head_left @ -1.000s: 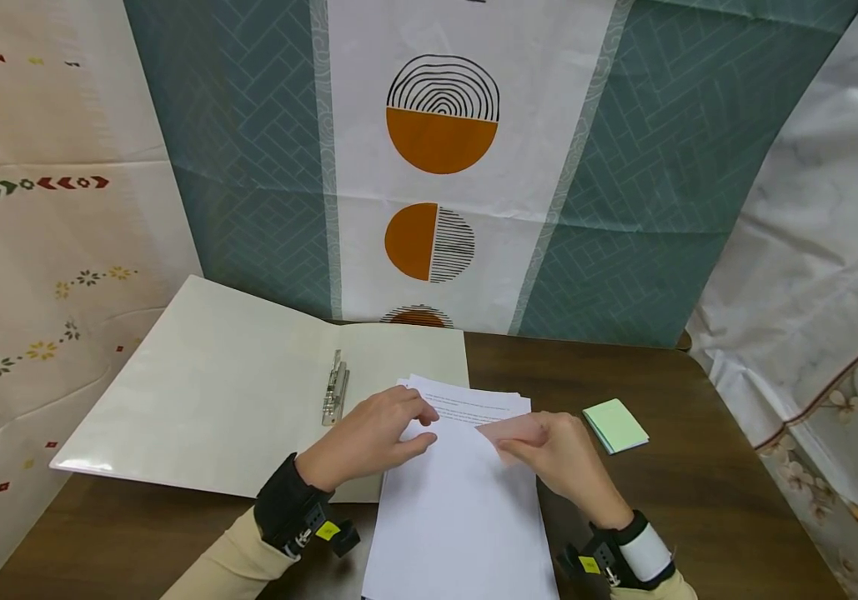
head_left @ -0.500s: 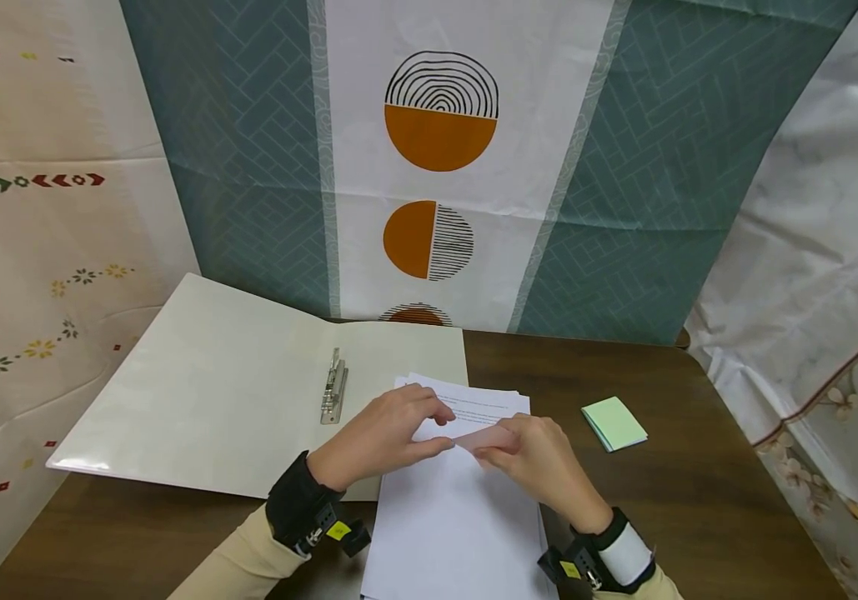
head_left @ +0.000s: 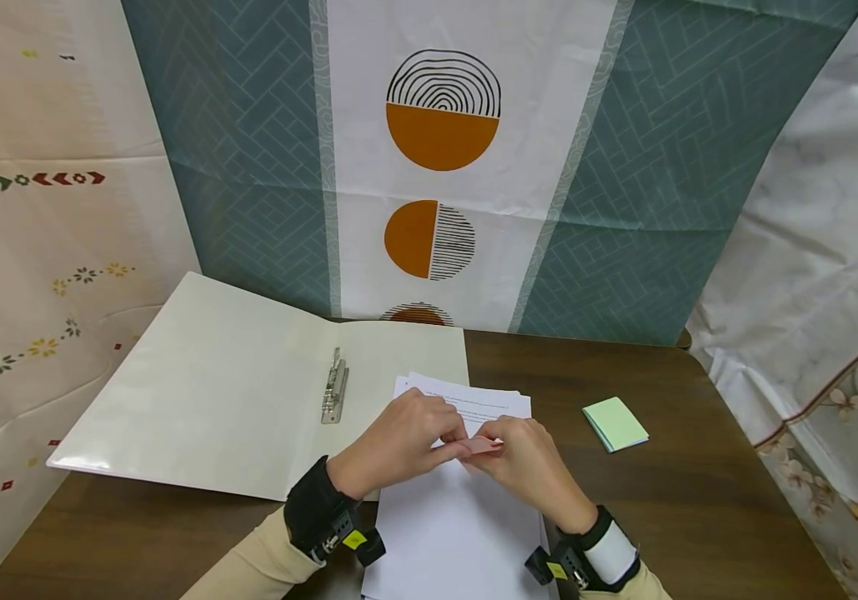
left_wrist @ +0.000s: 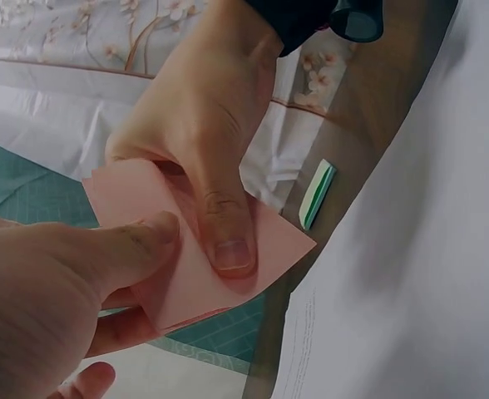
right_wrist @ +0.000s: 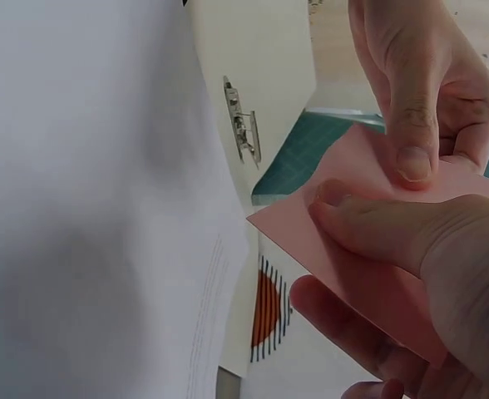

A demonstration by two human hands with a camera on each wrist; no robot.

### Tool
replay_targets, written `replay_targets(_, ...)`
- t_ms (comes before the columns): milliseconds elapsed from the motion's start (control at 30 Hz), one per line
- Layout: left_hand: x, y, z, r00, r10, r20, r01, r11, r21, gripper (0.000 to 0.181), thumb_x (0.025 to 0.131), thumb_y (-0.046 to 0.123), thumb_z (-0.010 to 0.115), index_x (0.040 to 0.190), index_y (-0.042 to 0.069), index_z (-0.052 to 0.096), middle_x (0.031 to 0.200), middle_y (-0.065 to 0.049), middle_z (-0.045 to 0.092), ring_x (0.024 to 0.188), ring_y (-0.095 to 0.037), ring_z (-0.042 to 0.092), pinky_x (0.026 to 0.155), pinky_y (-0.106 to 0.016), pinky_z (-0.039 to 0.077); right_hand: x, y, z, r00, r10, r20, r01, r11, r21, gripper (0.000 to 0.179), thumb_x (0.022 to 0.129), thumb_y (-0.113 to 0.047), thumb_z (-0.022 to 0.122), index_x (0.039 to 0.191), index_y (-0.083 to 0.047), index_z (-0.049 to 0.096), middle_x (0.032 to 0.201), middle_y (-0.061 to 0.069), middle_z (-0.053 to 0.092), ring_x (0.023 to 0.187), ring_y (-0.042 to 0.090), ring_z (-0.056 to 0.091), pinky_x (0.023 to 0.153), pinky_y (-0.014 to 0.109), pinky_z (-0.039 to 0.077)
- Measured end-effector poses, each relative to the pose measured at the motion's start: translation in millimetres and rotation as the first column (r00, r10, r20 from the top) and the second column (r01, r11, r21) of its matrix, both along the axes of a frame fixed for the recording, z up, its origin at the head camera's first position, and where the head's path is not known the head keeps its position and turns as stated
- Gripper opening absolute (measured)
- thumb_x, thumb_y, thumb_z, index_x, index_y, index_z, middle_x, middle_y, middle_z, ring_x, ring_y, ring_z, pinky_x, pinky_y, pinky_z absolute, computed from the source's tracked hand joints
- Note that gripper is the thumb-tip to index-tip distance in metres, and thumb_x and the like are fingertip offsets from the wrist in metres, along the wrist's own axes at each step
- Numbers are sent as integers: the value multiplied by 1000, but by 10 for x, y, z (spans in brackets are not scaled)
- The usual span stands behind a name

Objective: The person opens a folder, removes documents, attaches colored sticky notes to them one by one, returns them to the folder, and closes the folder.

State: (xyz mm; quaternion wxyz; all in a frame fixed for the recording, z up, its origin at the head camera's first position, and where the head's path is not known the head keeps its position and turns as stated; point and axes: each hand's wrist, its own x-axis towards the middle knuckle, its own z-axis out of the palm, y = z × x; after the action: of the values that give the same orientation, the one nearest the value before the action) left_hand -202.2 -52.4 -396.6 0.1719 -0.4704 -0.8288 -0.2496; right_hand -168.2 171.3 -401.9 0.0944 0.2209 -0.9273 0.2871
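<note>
Between my two hands is a pink sticky note (head_left: 483,446), held above a stack of white paper (head_left: 466,533). My left hand (head_left: 398,437) pinches its left part, the thumb lying on the upper face. On the other side my right hand (head_left: 529,467) grips it, also with the thumb on top. The left wrist view shows the pink paper (left_wrist: 282,241) bent between the thumbs, with more than one layer at its edges; how many sheets cannot be told. Printed lines show on a sheet near the top of the stack.
An open white binder (head_left: 211,400) with a metal clip (head_left: 334,387) lies at the left, partly under the paper. A green sticky note pad (head_left: 616,425) sits on the brown table (head_left: 699,500) at the right. Patterned cloths (head_left: 624,167) hang behind and beside the table.
My right hand has carried the pink sticky note left. My left hand has moved right to meet it and now pinches its left part. Binder, paper stack and green pad stay put.
</note>
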Motion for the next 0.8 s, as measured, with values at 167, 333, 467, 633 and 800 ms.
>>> replay_targets(167, -10, 5, -20, 1000, 2, -2, -2, 1000, 13, 19, 90, 35, 94, 84, 21, 84, 77, 12, 78, 71, -1, 61, 74, -17, 37, -7, -2, 7, 1000, 14, -25, -14, 1000, 24, 30, 82, -15, 100, 70, -22, 73, 67, -13, 63, 69, -9, 45, 61, 18, 38)
replay_targets(333, -28, -32, -2, 1000, 9, 11, -9, 1000, 9, 17, 91, 32, 94, 87, 19, 84, 79, 10, 80, 74, -6, 69, 76, -20, 43, -12, 14, 4, 1000, 11, -15, -11, 1000, -25, 26, 82, -15, 100, 73, -19, 77, 68, -11, 69, 68, -7, 49, 61, 18, 40)
replay_targets(467, -95, -174, 73, 997, 53, 60, -57, 996, 64, 14, 92, 23, 94, 90, 15, 84, 79, 6, 80, 76, -10, 71, 79, -26, 51, -25, 85, 31, 1000, -32, 2, 32, 995, -98, 18, 80, -14, 102, 87, -13, 86, 81, -6, 83, 76, 7, 72, 70, 22, 52)
replay_targets(633, -185, -422, 190, 989, 93, 118, -115, 972, 203, 16, 89, 10, 95, 88, 10, 79, 81, 0, 80, 81, -15, 73, 81, -31, 53, -69, 237, 113, 992, -100, 73, 113, 974, -198, 18, 82, -11, 100, 95, -12, 88, 91, -2, 86, 74, 15, 68, 66, 24, 49)
replay_targets(800, -205, -457, 226, 987, 44, 157, -82, 967, 242, 17, 90, 7, 93, 87, 10, 77, 84, -1, 80, 82, -15, 73, 80, -29, 53, -109, 321, 127, 984, -98, 148, 144, 930, -338, 27, 87, -11, 97, 112, -11, 87, 105, 12, 88, 75, 8, 65, 61, 25, 44)
